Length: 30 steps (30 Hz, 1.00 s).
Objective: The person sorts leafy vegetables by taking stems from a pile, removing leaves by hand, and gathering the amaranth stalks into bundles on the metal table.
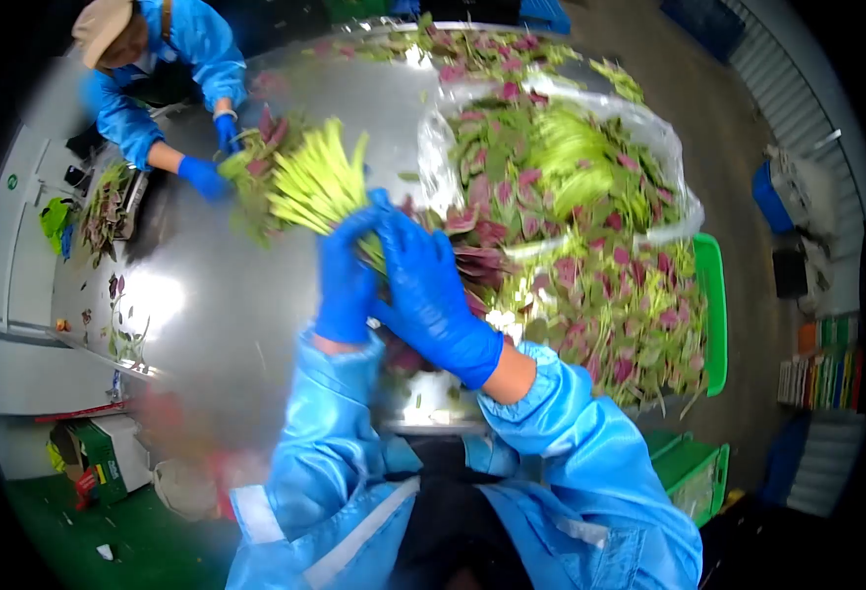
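Note:
In blue gloves, my left hand and my right hand are close together around a bunch of red-and-green amaranth. Its pale green stem ends fan out up and to the left, while purple leaves show behind my right hand. Both hands' fingers are wrapped on the bunch, though the undersides of the grips are hidden. Just right of my right hand lies a big pile of loose amaranth, and beyond it a clear plastic bag lies opened around more of the same greens.
A shiny metal table lies beneath. Across it, a co-worker in blue sleeves and gloves handles leafy stems. A green crate borders the pile at right. Stray stems are at the left edge; another green crate stands below right.

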Each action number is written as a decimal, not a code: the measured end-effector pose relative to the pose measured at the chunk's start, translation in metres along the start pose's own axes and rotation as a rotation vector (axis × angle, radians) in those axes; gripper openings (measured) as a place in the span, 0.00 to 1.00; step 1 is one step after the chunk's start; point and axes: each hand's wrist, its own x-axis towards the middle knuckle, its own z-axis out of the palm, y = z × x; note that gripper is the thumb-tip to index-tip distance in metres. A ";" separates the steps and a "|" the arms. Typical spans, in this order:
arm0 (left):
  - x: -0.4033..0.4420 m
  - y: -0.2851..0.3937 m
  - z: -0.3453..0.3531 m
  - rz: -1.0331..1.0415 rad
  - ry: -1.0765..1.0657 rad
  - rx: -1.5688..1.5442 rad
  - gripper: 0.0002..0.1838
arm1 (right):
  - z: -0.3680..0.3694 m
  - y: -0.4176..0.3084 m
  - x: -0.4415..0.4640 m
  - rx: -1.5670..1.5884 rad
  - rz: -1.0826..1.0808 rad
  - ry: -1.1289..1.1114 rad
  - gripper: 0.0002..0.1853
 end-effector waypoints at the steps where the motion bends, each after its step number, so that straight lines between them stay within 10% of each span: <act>1: -0.004 0.022 -0.009 -0.017 -0.072 0.059 0.18 | -0.009 -0.011 -0.007 0.093 -0.034 0.000 0.49; 6: -0.015 0.113 -0.036 -0.075 -0.083 0.249 0.25 | -0.007 0.031 -0.087 0.348 0.050 0.027 0.30; 9: -0.020 0.138 -0.046 -0.295 -0.247 0.265 0.30 | -0.013 0.086 -0.164 0.415 0.701 0.155 0.17; 11: -0.029 0.137 -0.044 -0.422 -0.266 0.410 0.27 | -0.019 0.128 -0.210 -0.125 0.525 0.034 0.14; 17: -0.044 0.076 -0.037 -0.725 -0.373 0.618 0.33 | 0.017 0.141 -0.233 -0.332 0.530 -0.277 0.14; 21: -0.047 0.056 -0.025 -0.759 -0.456 0.730 0.36 | 0.003 0.127 -0.241 0.195 0.863 0.007 0.14; 30: -0.047 0.029 -0.017 -0.862 -0.492 0.803 0.35 | -0.044 0.034 -0.159 0.316 0.465 0.066 0.18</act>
